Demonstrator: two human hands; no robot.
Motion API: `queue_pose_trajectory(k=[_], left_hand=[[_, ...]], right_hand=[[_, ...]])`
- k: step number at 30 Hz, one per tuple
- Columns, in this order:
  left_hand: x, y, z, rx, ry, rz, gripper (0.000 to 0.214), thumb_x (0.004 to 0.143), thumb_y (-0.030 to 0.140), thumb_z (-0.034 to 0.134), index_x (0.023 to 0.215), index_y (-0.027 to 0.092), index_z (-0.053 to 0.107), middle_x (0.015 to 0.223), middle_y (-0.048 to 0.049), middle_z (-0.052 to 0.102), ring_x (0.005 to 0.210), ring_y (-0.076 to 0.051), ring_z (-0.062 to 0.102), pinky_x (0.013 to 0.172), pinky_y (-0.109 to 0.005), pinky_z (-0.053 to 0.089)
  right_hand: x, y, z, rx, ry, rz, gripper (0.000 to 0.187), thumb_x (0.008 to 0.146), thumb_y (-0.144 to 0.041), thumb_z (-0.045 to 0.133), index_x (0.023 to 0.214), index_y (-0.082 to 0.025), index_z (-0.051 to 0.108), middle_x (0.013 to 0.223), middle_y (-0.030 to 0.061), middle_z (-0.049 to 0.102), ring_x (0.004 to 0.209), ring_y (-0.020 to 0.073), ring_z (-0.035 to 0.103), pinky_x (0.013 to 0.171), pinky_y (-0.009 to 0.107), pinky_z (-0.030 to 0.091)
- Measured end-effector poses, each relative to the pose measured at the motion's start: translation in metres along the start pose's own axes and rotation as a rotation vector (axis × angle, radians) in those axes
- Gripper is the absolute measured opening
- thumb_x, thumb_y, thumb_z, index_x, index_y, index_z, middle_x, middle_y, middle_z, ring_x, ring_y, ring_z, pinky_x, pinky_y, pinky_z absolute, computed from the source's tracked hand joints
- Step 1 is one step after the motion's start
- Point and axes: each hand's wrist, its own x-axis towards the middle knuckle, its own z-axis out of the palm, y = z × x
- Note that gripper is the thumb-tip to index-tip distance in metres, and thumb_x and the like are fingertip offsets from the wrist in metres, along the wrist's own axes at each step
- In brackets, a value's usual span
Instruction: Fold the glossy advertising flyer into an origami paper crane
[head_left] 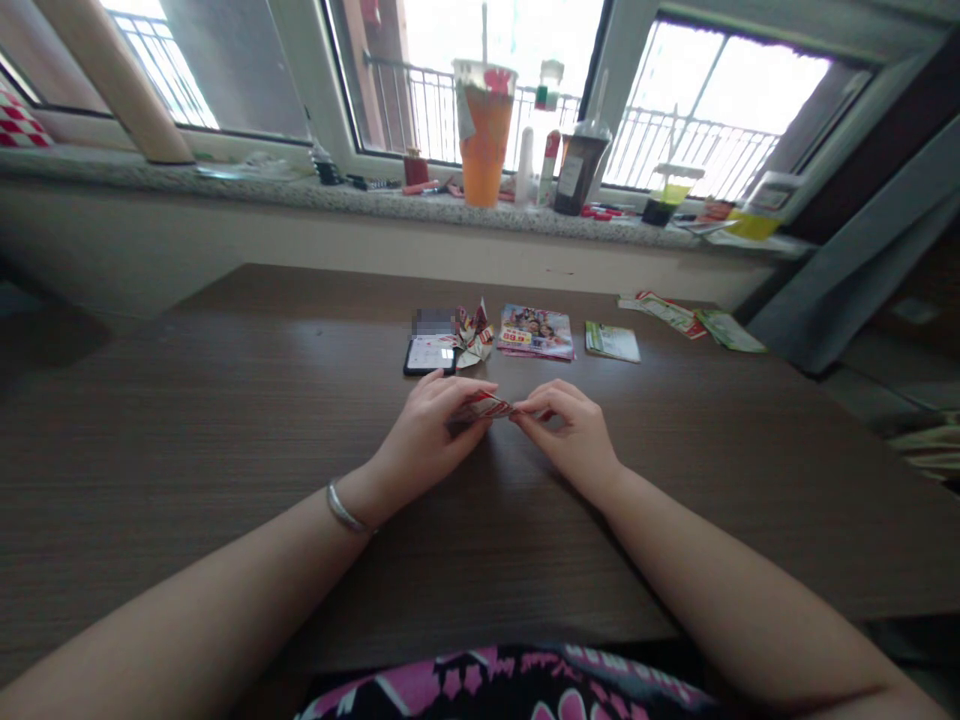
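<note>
Between my two hands is a small folded piece of printed paper [489, 404], red and white, held just above the brown table [300, 450]. My left hand [439, 420] pinches its left part between thumb and fingers. With thumb and forefinger, my right hand [566, 430] grips its right tip. Beyond my left hand lies a phone [430, 355] with a lit screen. Touching or close to the phone's right side stands a pointed folded-paper piece [475, 338]. How the held paper is folded inside my fingers is hidden.
A stack of colourful printed sheets [536, 332], a green-white pad [612, 342] and paper strips [671, 315] lie on the table's far side. On the stone windowsill [360, 200] stand an orange drink cup [486, 140], a dark drink cup [581, 170] and several small items.
</note>
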Motion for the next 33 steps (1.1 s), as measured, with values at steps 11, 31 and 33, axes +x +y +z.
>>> queue_pose_trajectory(k=[11, 31, 33], left_hand=[[0.0035, 0.0036, -0.0045, -0.056, 0.165, 0.088, 0.012, 0.083, 0.022, 0.068, 0.095, 0.023, 0.066, 0.094, -0.0009, 0.071, 0.091, -0.017, 0.065, 0.102, -0.041, 0.037], [0.0006, 0.0054, -0.0028, -0.1, 0.194, 0.112, 0.014, 0.082, 0.02, 0.067, 0.095, 0.022, 0.062, 0.087, 0.0005, 0.073, 0.079, -0.014, 0.068, 0.106, -0.043, 0.038], [0.0007, 0.0056, -0.0028, -0.082, 0.216, 0.159, 0.02, 0.082, 0.018, 0.068, 0.1, 0.022, 0.06, 0.088, 0.0004, 0.073, 0.08, -0.014, 0.068, 0.105, -0.043, 0.039]], right_hand=[[-0.0012, -0.0042, -0.0019, -0.168, 0.019, -0.084, 0.004, 0.085, -0.025, 0.066, 0.081, -0.022, 0.067, 0.081, 0.0027, 0.067, 0.08, 0.0162, 0.062, 0.072, 0.03, 0.05], [0.0012, -0.01, -0.0034, -0.018, 0.034, -0.16, 0.005, 0.084, -0.021, 0.067, 0.083, -0.022, 0.062, 0.084, 0.0038, 0.064, 0.082, 0.0172, 0.059, 0.075, 0.033, 0.049], [0.0012, -0.0102, -0.0034, -0.021, 0.03, -0.159, 0.005, 0.084, -0.021, 0.067, 0.083, -0.022, 0.062, 0.084, 0.0035, 0.064, 0.081, 0.0171, 0.059, 0.075, 0.033, 0.049]])
